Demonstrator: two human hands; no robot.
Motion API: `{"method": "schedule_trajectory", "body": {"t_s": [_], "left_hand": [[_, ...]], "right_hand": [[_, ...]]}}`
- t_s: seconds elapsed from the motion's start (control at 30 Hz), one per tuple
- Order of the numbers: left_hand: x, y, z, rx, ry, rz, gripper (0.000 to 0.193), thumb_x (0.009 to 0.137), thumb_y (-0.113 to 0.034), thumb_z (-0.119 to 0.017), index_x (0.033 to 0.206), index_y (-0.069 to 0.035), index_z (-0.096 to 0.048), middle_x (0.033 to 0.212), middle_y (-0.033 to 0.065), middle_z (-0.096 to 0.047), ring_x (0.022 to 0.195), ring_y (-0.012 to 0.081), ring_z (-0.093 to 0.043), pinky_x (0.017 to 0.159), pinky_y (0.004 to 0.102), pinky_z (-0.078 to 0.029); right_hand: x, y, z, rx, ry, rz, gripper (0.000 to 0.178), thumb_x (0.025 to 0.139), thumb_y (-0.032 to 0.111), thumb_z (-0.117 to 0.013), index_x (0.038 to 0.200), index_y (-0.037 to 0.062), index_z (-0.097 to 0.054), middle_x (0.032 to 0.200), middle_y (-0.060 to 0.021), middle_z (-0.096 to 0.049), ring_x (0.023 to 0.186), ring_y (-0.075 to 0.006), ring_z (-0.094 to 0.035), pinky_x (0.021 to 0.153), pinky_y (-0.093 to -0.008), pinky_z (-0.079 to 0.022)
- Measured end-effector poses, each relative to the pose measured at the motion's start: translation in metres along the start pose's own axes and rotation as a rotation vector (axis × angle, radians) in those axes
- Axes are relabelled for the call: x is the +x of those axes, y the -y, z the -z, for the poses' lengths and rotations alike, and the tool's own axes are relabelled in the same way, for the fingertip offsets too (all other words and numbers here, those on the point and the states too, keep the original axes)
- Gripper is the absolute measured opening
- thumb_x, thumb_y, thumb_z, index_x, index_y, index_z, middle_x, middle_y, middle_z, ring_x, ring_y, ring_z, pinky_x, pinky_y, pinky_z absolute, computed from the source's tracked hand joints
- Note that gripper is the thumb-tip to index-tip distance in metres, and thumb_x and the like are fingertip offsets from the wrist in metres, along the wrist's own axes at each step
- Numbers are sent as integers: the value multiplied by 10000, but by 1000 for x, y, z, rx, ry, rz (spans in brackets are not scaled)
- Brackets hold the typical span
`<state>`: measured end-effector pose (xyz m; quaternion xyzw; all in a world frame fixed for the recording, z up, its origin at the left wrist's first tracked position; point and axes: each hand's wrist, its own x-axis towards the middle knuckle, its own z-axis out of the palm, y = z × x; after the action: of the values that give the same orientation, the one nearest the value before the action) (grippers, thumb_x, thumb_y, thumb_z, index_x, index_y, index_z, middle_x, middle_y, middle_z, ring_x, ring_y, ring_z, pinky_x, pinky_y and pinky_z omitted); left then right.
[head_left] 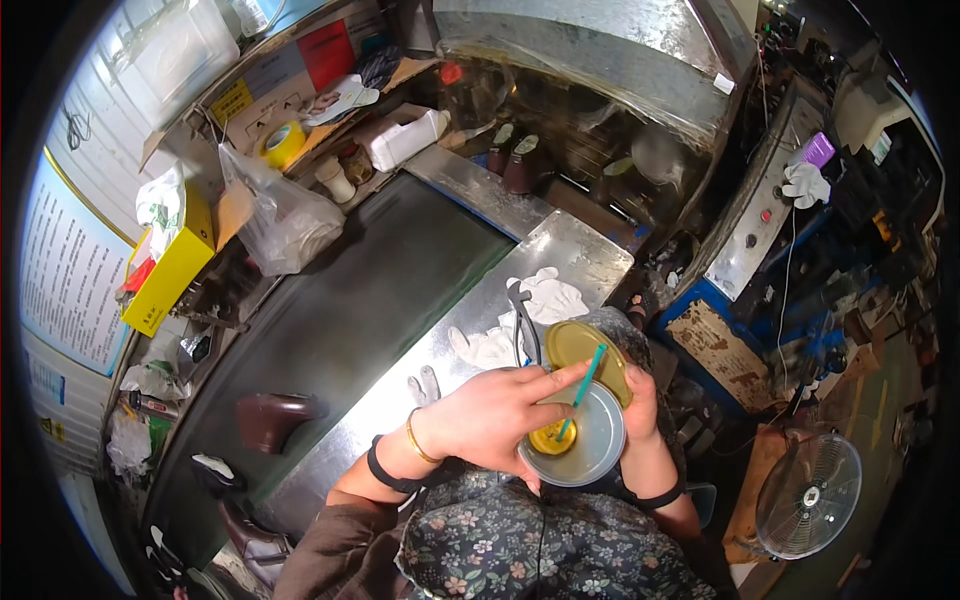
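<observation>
Close to my body, a round translucent plastic tub [603,455] is held between my hands. A small yellow cup [550,436] sits inside it on the left, with a thin green stick [590,378] slanting up out of it. My left hand [480,412] is closed around the tub's left side, thumb at the near rim and fingers reaching across beside the stick. On the other side, my right hand [645,402] is closed on the edge of a yellowish round lid [572,342] behind the tub. Its lower fingers are hidden.
White gloves [550,298] and black-handled pliers-like tool [525,330] lie on the metal ledge [340,430]. Left of it runs a dark conveyor belt [370,260] carrying brown boots [275,420]. A fan [810,495] stands at the right, below a control panel [750,240].
</observation>
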<state>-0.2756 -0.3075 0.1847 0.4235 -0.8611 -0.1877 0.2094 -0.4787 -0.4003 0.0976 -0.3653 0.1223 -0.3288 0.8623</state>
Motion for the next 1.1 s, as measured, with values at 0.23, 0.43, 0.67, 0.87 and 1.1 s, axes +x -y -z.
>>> {"method": "schedule_trajectory", "body": {"t_s": [0.23,0.43,0.67,0.87,1.1], "left_hand": [[6,-3,3,38,85,24,862,539,-508,-853,1200,-4,-627,1506,162,-401,1045,294,-580,888,380,-499],[4,-4,-3,14,8,34,896,577,-582,-831,1257,-43,-609,1502,214,-377,1050,350,-604,875,409,-505],[4,-2,-2,4,7,54,885,561,-563,-852,1238,-46,-615,1492,213,-377,1044,363,-617,865,410,-516],[5,-2,-2,0,30,127,875,572,-549,-858,1229,-32,-599,1446,180,-451,1021,352,-636,839,403,-536],[5,-1,-1,6,-11,96,887,581,-532,-864,1247,-20,-578,1400,173,-508,1053,359,-634,840,405,-542]], "right_hand": [[7,-2,9,-1,4,-19,704,929,458,-494,1422,-41,-426,1373,-163,-536,1239,-247,-540,1075,-368,-406],[4,-3,13,85,-7,-49,685,939,444,-494,1430,-29,-424,1375,-148,-538,1241,-240,-541,1076,-370,-406],[7,-5,15,101,-2,-50,687,936,438,-503,1426,-38,-425,1369,-152,-541,1245,-238,-535,1076,-370,-404],[7,-5,9,63,-27,-1,703,925,446,-502,1417,-50,-427,1364,-168,-542,1244,-246,-537,1078,-374,-403],[6,-3,7,-6,3,21,732,915,471,-494,1418,-55,-419,1379,-176,-531,1246,-253,-538,1080,-376,-405]]}}
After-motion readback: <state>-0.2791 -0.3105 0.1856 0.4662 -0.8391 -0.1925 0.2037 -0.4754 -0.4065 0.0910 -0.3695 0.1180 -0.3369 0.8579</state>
